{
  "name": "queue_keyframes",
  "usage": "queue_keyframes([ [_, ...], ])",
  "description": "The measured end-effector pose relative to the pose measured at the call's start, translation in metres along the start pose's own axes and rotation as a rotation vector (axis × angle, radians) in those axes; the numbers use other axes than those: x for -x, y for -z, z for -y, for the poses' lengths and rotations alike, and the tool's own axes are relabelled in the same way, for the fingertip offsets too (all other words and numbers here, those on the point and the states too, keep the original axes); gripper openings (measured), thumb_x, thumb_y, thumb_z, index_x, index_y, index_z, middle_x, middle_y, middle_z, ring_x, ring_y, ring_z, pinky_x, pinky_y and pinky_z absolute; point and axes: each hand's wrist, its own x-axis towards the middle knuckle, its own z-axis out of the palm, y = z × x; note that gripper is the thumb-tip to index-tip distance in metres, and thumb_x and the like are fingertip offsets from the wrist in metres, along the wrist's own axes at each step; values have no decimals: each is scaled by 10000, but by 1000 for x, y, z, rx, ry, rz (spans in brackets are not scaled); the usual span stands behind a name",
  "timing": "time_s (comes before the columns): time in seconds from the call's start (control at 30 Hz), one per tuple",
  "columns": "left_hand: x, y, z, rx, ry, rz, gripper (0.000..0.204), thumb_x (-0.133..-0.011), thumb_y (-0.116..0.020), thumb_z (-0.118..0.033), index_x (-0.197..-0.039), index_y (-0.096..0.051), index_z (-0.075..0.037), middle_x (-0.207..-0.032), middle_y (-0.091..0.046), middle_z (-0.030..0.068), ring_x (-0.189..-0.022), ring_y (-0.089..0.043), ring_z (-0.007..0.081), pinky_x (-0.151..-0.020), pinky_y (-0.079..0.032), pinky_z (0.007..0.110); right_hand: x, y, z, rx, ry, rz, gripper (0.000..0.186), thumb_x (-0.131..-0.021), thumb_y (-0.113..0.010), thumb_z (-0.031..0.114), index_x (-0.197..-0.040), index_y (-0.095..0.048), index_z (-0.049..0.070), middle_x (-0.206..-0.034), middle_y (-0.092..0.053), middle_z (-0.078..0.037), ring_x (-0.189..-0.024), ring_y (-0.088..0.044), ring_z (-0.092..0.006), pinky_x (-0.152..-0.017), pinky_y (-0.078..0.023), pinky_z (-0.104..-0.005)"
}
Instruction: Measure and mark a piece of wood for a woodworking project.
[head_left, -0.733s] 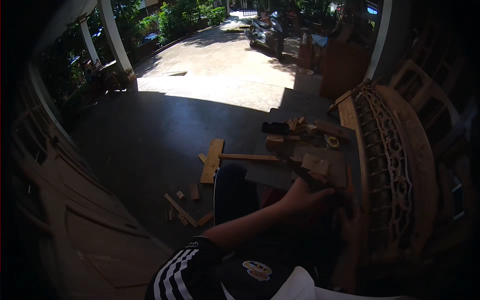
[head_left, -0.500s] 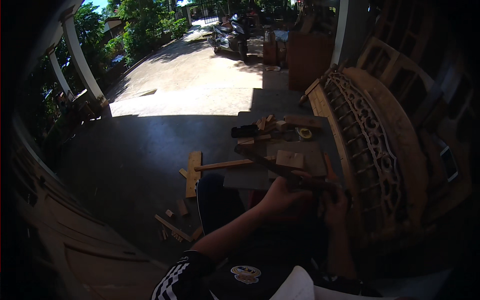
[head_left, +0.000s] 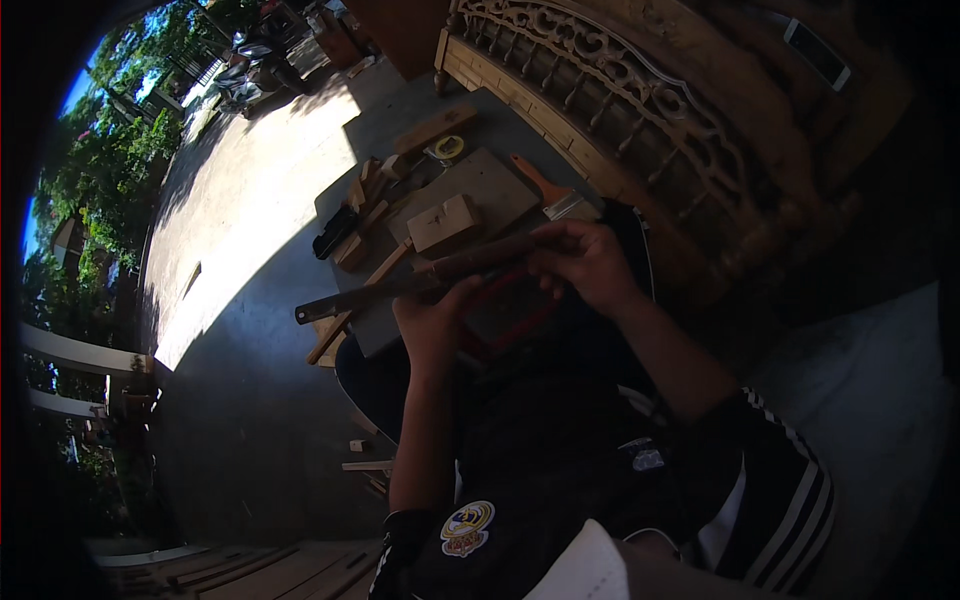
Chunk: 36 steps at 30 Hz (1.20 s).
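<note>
A long tool with a flat dark blade, a hole near its tip, and a reddish-brown handle (head_left: 480,260) lies across both my hands; its exact kind is unclear. My left hand (head_left: 428,322) closes round it where blade and handle meet. At the other end, my right hand (head_left: 592,268) grips the handle's end between thumb and fingers. The blade tip points left. Just beyond the tool, a pale wooden block (head_left: 445,224) rests on a low work board (head_left: 497,182). A paintbrush (head_left: 545,184) with an orange handle lies near my right hand.
Wood offcuts (head_left: 372,182), a black tool (head_left: 333,232) and a yellow roll (head_left: 446,150) lie at the board's far side. A carved wooden bench (head_left: 640,75) stands to the right, with a phone (head_left: 817,54) above it. Something red (head_left: 500,318) shows below my hands.
My view has swung right and tilted, so the yard and board now appear farther left. The tool now lies lower at its left end, and my right hand shows more clearly at its handle.
</note>
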Motion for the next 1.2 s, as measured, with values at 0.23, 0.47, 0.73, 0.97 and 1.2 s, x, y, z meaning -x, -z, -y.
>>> queue_keyframes([
  [0.23, 5, -19, -3, 319, 78, -91, 240, -886, -759, -9, -1115, -699, 29, -982, -743, 104, -871, -713, 149, -775, -563, 268, 6, 1, -12, 59, 209, 21, 235, -954, -719, 40, -1175, -649, 3, -888, -724, -79, -686, -691, -107, -576, -557, -240],
  [0.47, 9, -15, -18, -37, 88, 19, 292, -876, -774, -5, -1147, -689, 60, -1048, -733, 111, -925, -705, 156, -793, -565, 280, -3, 7, -15, -75, 197, -22, 192, -944, -741, 58, -1104, -660, -10, -851, -718, -83, -667, -694, -123, -555, -557, -252],
  [0.73, 7, -9, -2, 43, -53, 145, 458, -896, -764, -64, -1306, -586, 35, -1134, -673, 107, -951, -664, 171, -772, -540, 286, -10, 24, -11, -21, 156, 21, 155, -954, -739, 80, -1068, -662, 8, -788, -698, -72, -547, -628, -94, -477, -499, -243],
  [0.97, 4, -4, -1, 166, 90, 153, 416, -983, -705, -121, -1362, -555, -35, -1276, -630, 70, -1077, -654, 183, -820, -530, 286, -6, 21, -23, 2, 135, 83, 98, -980, -702, 76, -1007, -618, 33, -771, -681, -55, -532, -608, -77, -456, -480, -242],
  [1.2, -1, -7, 21, 608, 118, 99, 349, -1038, -611, -70, -1382, -558, -41, -1275, -665, 117, -1195, -668, 276, -947, -583, 375, 0, 9, -40, -6, 242, 129, 111, -977, -688, 49, -963, -578, 36, -755, -669, -45, -538, -609, -70, -446, -483, -244],
])
